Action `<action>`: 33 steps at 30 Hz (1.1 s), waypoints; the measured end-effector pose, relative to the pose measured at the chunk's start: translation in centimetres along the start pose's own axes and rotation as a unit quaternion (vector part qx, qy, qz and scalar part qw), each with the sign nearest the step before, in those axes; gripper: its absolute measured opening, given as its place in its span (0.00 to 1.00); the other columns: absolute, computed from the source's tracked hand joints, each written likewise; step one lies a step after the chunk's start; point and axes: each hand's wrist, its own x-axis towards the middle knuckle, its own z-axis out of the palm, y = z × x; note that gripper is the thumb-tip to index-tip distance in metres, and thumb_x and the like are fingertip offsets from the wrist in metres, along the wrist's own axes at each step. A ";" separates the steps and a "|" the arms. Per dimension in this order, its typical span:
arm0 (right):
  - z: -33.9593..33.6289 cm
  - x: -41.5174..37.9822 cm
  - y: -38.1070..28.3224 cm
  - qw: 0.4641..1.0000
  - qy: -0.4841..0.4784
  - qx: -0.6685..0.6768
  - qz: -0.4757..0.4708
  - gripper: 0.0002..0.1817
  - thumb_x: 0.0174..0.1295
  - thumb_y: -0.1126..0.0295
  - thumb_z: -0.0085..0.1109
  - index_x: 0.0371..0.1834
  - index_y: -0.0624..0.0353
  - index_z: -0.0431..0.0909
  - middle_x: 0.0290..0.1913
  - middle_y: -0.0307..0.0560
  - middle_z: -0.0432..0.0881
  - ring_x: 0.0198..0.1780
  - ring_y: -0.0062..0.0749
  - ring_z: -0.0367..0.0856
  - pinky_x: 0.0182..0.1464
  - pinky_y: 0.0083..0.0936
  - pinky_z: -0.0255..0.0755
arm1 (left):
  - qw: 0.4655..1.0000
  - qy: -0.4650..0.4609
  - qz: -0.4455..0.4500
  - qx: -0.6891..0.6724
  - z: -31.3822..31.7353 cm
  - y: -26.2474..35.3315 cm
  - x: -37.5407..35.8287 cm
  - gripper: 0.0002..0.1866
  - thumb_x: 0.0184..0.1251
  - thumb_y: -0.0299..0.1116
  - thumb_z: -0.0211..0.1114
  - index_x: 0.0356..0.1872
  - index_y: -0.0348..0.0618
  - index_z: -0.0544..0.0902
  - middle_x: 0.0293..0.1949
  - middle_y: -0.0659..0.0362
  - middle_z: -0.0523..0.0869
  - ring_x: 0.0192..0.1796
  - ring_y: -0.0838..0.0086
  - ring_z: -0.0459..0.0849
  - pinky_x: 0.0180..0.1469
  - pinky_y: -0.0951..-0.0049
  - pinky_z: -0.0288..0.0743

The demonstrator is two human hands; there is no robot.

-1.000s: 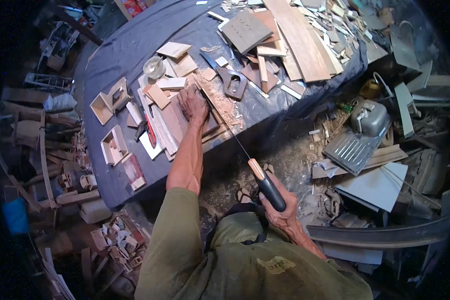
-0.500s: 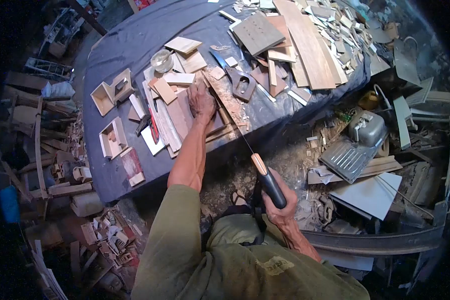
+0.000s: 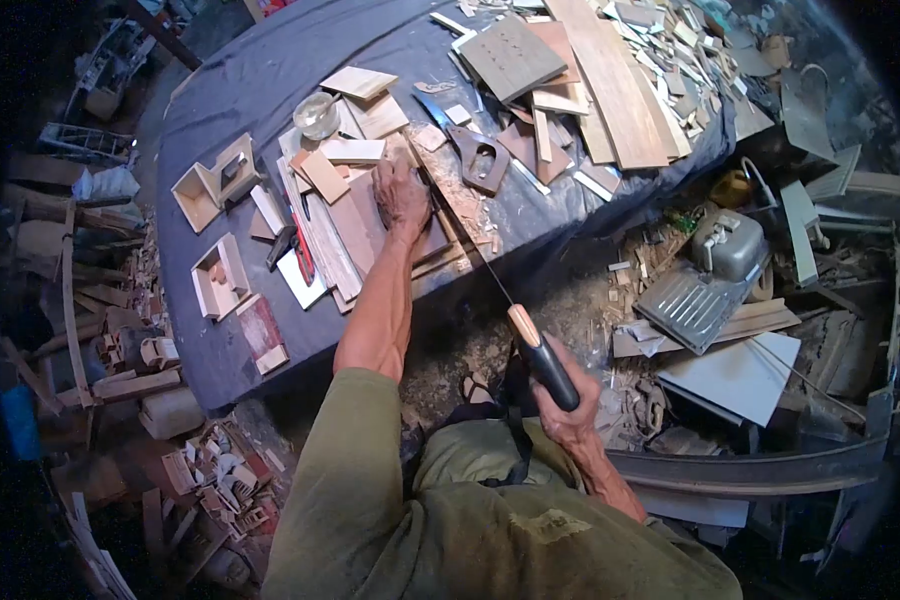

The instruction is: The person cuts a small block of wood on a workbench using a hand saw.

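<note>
My right hand is closed around the black and light-wood handle of a handsaw. Its thin blade runs up and away onto the table, beside my left hand. That hand presses down with bent fingers on a brown wooden board, close to the blade; what lies under its fingers is partly hidden. Around the blade's far end there is sawdust. Just right of it lies another handsaw with a dark handle and blue blade.
Small open wooden boxes, a red-handled tool and a glass jar sit on the dark-covered table. Planks and offcuts pile up at the far right. A metal sink and scrap lie below the table's right side.
The saw and my right hand have shifted slightly down and right. My left hand stays on the board. The table appears a little further left in view.
</note>
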 end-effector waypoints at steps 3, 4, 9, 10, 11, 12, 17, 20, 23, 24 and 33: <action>-0.7 -1.4 0.4 0.999 -0.030 -0.030 -0.019 0.34 0.53 0.81 0.64 0.69 0.62 0.74 0.45 0.56 0.89 0.39 0.28 0.88 0.42 0.23 0.79 | 1.000 -0.017 -0.009 -0.004 -0.4 -0.7 0.7 0.07 0.61 0.27 0.59 0.40 0.41 0.81 0.42 0.46 0.79 0.50 0.47 0.77 0.52 0.51 0.71; -0.5 -1.5 0.7 0.999 -0.018 -0.031 -0.020 0.34 0.53 0.80 0.65 0.69 0.62 0.74 0.45 0.57 0.89 0.39 0.28 0.88 0.43 0.23 0.79 | 1.000 -0.024 -0.010 -0.011 -0.5 -0.6 0.6 0.08 0.63 0.28 0.59 0.41 0.42 0.82 0.42 0.45 0.79 0.51 0.47 0.77 0.53 0.50 0.71; 0.8 0.1 0.3 1.000 0.004 -0.022 0.003 0.32 0.56 0.80 0.65 0.68 0.62 0.75 0.49 0.53 0.87 0.44 0.25 0.84 0.48 0.22 0.77 | 0.999 -0.002 0.017 -0.042 -0.3 -1.0 0.6 0.08 0.64 0.28 0.59 0.42 0.41 0.81 0.44 0.45 0.80 0.50 0.45 0.77 0.53 0.50 0.71; 0.9 0.2 -0.1 0.999 0.000 -0.011 0.032 0.30 0.57 0.80 0.65 0.67 0.62 0.75 0.51 0.50 0.86 0.47 0.24 0.82 0.52 0.21 0.75 | 0.998 0.013 0.023 -0.049 -0.7 -0.7 0.4 0.08 0.64 0.28 0.59 0.43 0.40 0.81 0.44 0.44 0.80 0.50 0.45 0.77 0.54 0.51 0.71; 0.8 0.1 -0.3 0.999 -0.008 -0.004 0.036 0.30 0.58 0.79 0.66 0.67 0.63 0.75 0.53 0.52 0.86 0.51 0.25 0.82 0.54 0.22 0.75 | 0.998 0.027 0.028 -0.057 -1.0 -0.5 0.2 0.09 0.64 0.28 0.59 0.43 0.39 0.81 0.44 0.44 0.80 0.50 0.46 0.77 0.54 0.51 0.71; 0.8 0.2 0.1 1.000 -0.001 -0.016 -0.005 0.31 0.57 0.78 0.66 0.68 0.61 0.75 0.49 0.52 0.86 0.45 0.26 0.83 0.49 0.23 0.76 | 0.997 0.001 0.041 -0.058 -1.7 -0.3 0.2 0.09 0.65 0.28 0.59 0.44 0.39 0.81 0.44 0.44 0.80 0.51 0.46 0.77 0.54 0.51 0.71; 1.2 -0.3 2.9 0.999 -0.005 -0.029 -0.032 0.33 0.57 0.77 0.64 0.70 0.55 0.73 0.43 0.50 0.87 0.36 0.25 0.84 0.40 0.23 0.77 | 0.975 -0.195 0.102 -0.021 -5.0 -1.7 0.5 0.20 0.63 0.33 0.63 0.54 0.35 0.78 0.58 0.42 0.79 0.61 0.44 0.75 0.63 0.52 0.71; 1.3 -0.3 3.9 0.998 0.003 -0.032 -0.057 0.33 0.57 0.78 0.64 0.70 0.53 0.74 0.43 0.49 0.86 0.37 0.23 0.83 0.40 0.24 0.77 | 0.961 -0.217 0.172 0.008 -6.2 -2.0 0.7 0.25 0.62 0.41 0.67 0.55 0.33 0.78 0.61 0.42 0.77 0.65 0.43 0.72 0.67 0.52 0.69; 1.5 -0.6 4.1 0.999 0.000 -0.021 -0.030 0.33 0.58 0.78 0.65 0.70 0.53 0.74 0.43 0.46 0.85 0.36 0.22 0.81 0.39 0.23 0.76 | 0.944 -0.279 0.176 0.010 -5.9 -2.6 1.1 0.33 0.58 0.49 0.73 0.55 0.29 0.78 0.62 0.39 0.76 0.66 0.42 0.72 0.69 0.53 0.68; 1.5 -0.6 4.3 0.999 0.002 -0.025 -0.034 0.33 0.58 0.78 0.65 0.70 0.53 0.74 0.44 0.46 0.85 0.36 0.22 0.81 0.39 0.23 0.76 | 0.937 -0.303 0.174 0.010 -6.0 -2.6 1.4 0.34 0.57 0.49 0.74 0.55 0.29 0.78 0.62 0.38 0.76 0.65 0.42 0.72 0.69 0.53 0.68; 1.0 -0.9 3.2 0.998 -0.032 0.055 0.000 0.34 0.61 0.77 0.66 0.73 0.54 0.70 0.40 0.45 0.84 0.34 0.21 0.83 0.36 0.25 0.77 | 0.945 -0.265 0.193 -0.014 -3.8 -3.2 1.3 0.31 0.50 0.40 0.77 0.51 0.30 0.77 0.51 0.39 0.79 0.56 0.41 0.76 0.61 0.53 0.72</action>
